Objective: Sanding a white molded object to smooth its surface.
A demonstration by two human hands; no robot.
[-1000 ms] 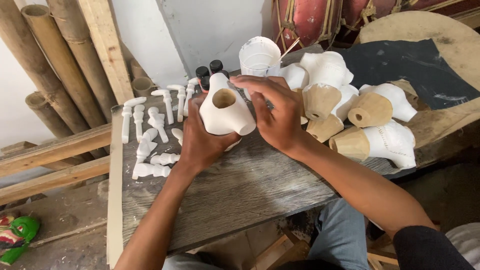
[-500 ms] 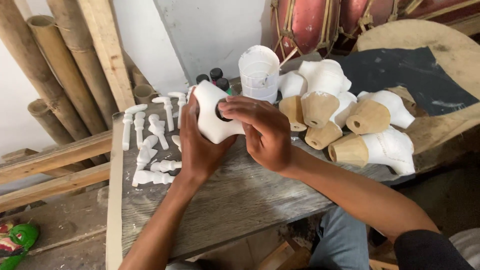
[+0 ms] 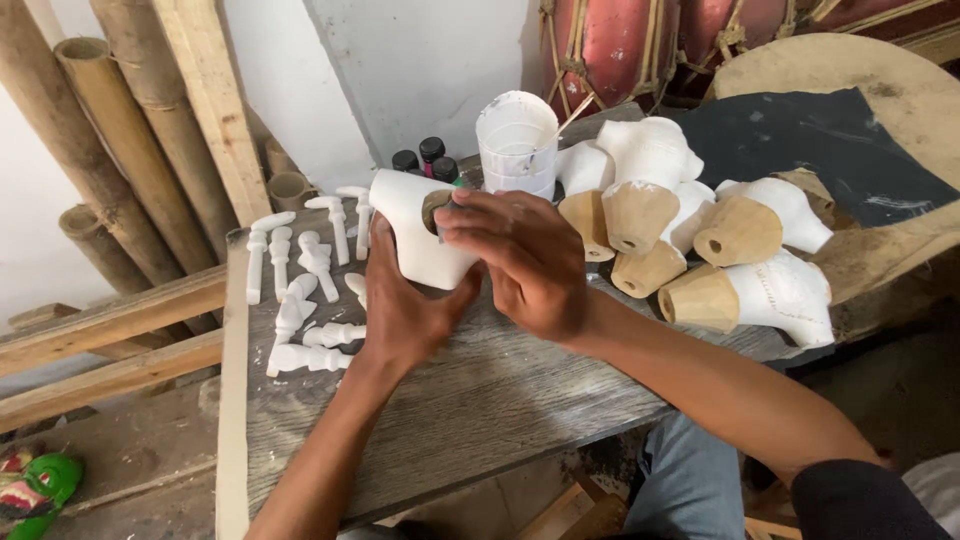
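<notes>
On the grey plank table, just in front of the white cup, the person holds a white torso, a carved piece painted matt white, with a bare wooden opening turned towards the right hand. The left hand cups the torso from below and behind, fingers closed firmly round its waist. The right hand lies over the open end with fingertips pressed to the rim; whether they pinch something small cannot be told. To do this well, the left hand should likely keep the piece steady against the table while the right works lightly, since chalky paint probably marks easily. Right of the cup lie more torsos, smooth and rounded, white on top with raw tan conical bases, each with a small hole. Left of the cup, white limbs lie in rows, thin and turned like pegs. Dark bottles stand just left of the cup. Behind them bamboo poles lean on the wall. Far left of the cup, low on the floor, lies a green mask.
</notes>
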